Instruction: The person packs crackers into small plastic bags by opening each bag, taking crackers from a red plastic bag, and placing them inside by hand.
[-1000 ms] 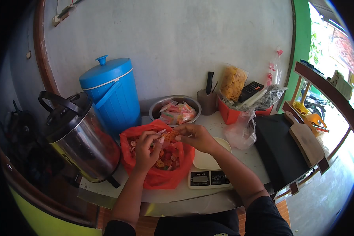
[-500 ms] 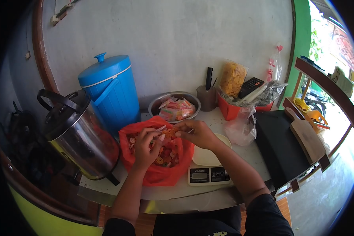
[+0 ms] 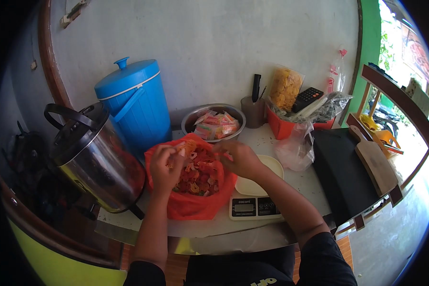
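Observation:
A red plastic bag [image 3: 195,209] stands with its mouth spread, full of small flower-shaped crackers [image 3: 200,178] in red, orange and pale colours. Over the bag's left side, my left hand [image 3: 166,169] has its thumb and fingers closed together; what lies between them is too small to make out. My right hand [image 3: 243,161] is at the bag's right rim, fingers bent inward and pressed together over the crackers. Its fingertips are partly hidden, and I cannot make out what they hold. Behind the bag, a metal bowl [image 3: 188,114] holds several small filled plastic packets [image 3: 217,126].
A digital kitchen scale [image 3: 255,208] with a cream tray is right of the bag. A steel urn [image 3: 100,167] and blue drink cooler [image 3: 136,105] stand left. At the right are a red basket [image 3: 277,125], clear bag [image 3: 295,150], black case [image 3: 336,167] and wooden board [image 3: 376,162].
My hands have moved apart, the left slightly left and the right slightly right. The pale plastic piece that showed between them no longer shows clearly. The view has shifted slightly.

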### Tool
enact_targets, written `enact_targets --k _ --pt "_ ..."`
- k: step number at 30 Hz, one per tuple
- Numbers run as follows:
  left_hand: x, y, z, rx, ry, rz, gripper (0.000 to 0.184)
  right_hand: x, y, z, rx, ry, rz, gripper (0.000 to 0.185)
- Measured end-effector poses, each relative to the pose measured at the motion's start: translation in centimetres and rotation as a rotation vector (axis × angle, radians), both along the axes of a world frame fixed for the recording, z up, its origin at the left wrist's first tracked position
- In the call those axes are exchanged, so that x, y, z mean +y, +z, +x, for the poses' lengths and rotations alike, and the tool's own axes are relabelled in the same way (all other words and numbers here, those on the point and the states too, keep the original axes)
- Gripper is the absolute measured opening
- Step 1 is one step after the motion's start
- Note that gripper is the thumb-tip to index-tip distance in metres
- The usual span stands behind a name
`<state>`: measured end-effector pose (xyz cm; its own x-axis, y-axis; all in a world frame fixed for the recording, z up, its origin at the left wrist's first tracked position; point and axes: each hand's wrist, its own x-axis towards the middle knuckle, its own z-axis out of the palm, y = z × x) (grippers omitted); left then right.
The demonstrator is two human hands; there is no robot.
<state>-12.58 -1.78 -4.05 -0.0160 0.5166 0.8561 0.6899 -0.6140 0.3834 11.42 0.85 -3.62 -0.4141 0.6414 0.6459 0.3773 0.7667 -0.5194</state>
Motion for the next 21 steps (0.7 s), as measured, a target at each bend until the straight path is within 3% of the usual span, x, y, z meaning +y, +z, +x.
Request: enact_targets --k 3,6,12,18,21 --pt "0.7 -0.1 -1.5 -0.071 0.035 -0.042 0.019 1.1 -2.5 -0.7 -0.228 0.115 0.162 0.028" --pt "1.3 -0.8 -2.4 -0.071 0.056 -0.067 0.02 0.5 -4.3 -1.0 -0.396 -0.034 0.32 0.025" --pt "1.5 -1.1 -2.5 0.015 0.141 -0.078 0.021 1.1 -5.9 -1.4 -0.491 -0.237 0.269 0.025" --pt "1.4 -1.2 -2.0 -0.001 0.135 -0.061 0.023 -0.8 -5.4 -2.6 -0.54 0.09 0.274 0.024" --pt "1.3 -1.1 -1.8 0.01 0.124 -0.051 0.023 -1.1 -6.7 -3.2 -0.497 0.072 0.263 0.02"
